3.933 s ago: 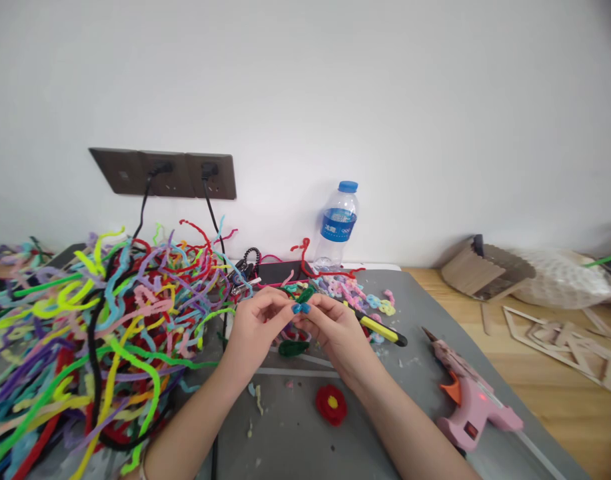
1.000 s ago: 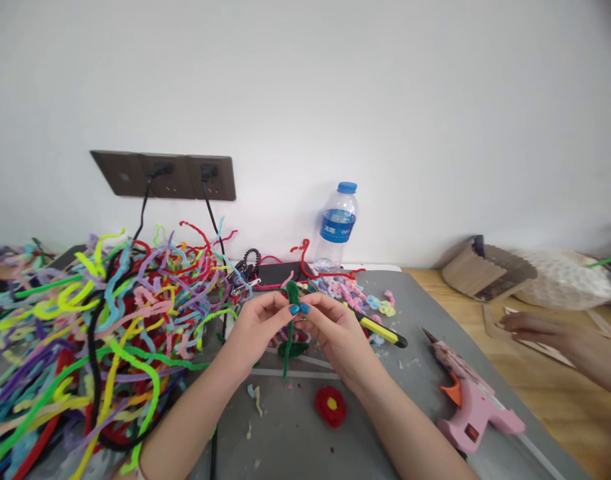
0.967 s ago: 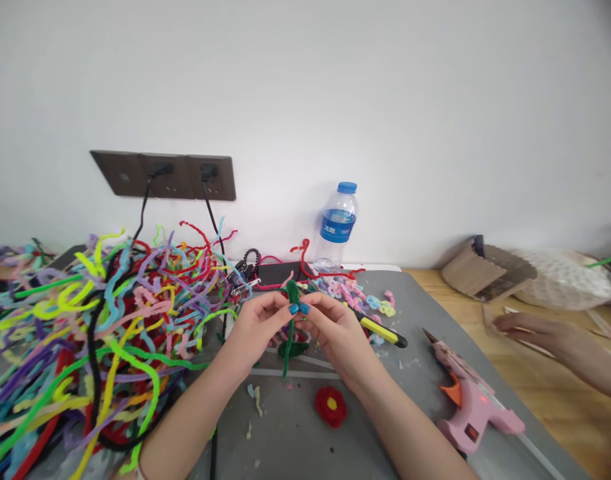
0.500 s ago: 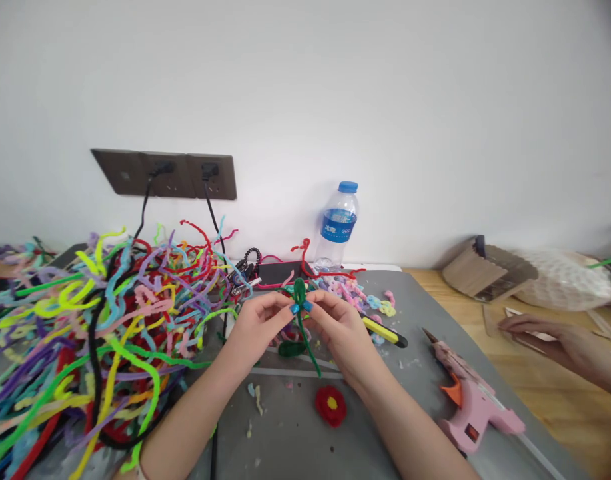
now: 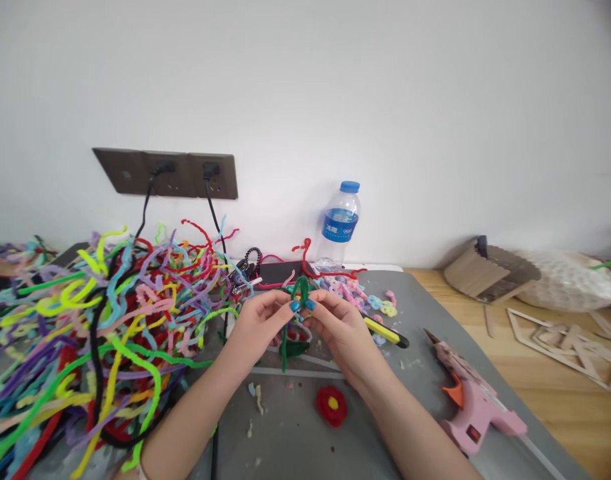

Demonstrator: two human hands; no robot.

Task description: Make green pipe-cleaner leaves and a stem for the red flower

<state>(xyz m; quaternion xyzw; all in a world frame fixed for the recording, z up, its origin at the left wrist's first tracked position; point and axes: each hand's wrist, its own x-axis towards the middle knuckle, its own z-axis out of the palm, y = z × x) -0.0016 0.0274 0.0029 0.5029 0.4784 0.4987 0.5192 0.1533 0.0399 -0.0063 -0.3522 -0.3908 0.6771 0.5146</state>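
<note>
Between my two hands is a dark green pipe cleaner (image 5: pixel 302 288), bent into an upright loop, with one loose end hanging below the fingers. My left hand (image 5: pixel 265 320) pinches it from the left, thumb against fingers. From the other side my right hand (image 5: pixel 338 327) pinches it too, the blue-nailed thumbs close together. Under the hands lies a dark green leaf-like piece (image 5: pixel 294 349). Nearer to me, a red pipe-cleaner flower (image 5: pixel 331 406) with a yellow centre rests on the grey table mat.
A big tangle of coloured pipe cleaners (image 5: pixel 130 320) fills the left. Behind the hands stands a water bottle (image 5: pixel 339 227). To the right are a yellow utility knife (image 5: pixel 385 331), a pink glue gun (image 5: pixel 478 400) and wooden cut-out pieces (image 5: pixel 565 343).
The green loop has opened wider, and its loose end now hangs to the left instead of the right. Another person's hand at the right has left the view.
</note>
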